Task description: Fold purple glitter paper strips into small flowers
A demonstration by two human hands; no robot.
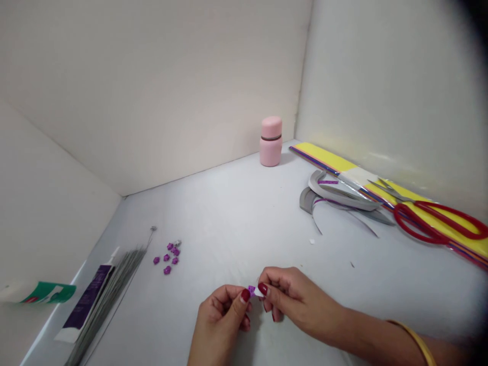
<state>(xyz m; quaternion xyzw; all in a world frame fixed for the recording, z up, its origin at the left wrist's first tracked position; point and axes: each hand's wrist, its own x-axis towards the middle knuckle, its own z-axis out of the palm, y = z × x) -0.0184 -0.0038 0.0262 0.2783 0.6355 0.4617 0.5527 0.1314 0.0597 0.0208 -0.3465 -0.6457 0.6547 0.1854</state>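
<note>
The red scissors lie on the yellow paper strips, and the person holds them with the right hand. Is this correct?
Not quite. The head view shows the red scissors on the yellow paper strips, but no hand holds them. The right hand pinches a small purple piece together with the left hand.

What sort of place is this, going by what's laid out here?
Probably a craft workspace, a small white-walled corner set up for paper crafts. It shows red scissors, coloured paper strips and small purple flowers.
</note>
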